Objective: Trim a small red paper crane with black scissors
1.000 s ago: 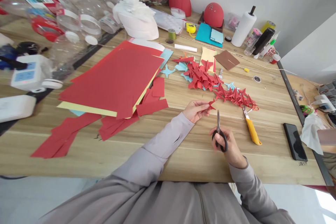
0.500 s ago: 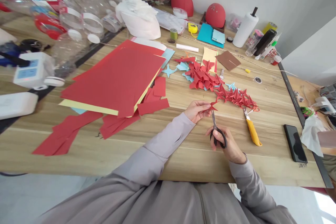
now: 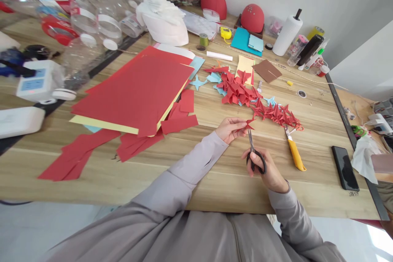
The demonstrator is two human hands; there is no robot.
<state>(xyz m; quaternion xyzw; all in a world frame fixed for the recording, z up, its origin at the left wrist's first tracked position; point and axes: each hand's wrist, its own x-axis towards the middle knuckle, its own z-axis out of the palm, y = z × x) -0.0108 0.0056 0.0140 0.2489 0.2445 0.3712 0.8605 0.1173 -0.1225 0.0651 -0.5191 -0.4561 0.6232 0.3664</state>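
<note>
The left hand (image 3: 229,129) pinches a small folded red paper piece (image 3: 248,123) between thumb and fingertips, holding it just above the wooden table (image 3: 215,180). The right hand (image 3: 265,170) is closed through the black loops of a pair of scissors (image 3: 253,151), whose blades point up at the lower edge of the paper piece and meet it there; whether the blades are parted or shut is too fine to tell.

A clean snip, by my judgement, calls for the left pinch to stay firm and close to the cut line — a loose hold would let the thin paper twist between the blades. The blade tips should bite only as deep as the fold needs, and the left fingertips sit near the steel, so they should keep clear of it.

Beyond the hands lies a long heap of finished red folded pieces (image 3: 260,106), a few light blue ones among them. A yellow-handled utility knife (image 3: 294,151) rests just right of the scissors, a dark phone (image 3: 344,167) further right. To the left a stack of red paper sheets (image 3: 132,94) lies over a yellow sheet — red offcuts (image 3: 80,153) are scattered below it.
</note>
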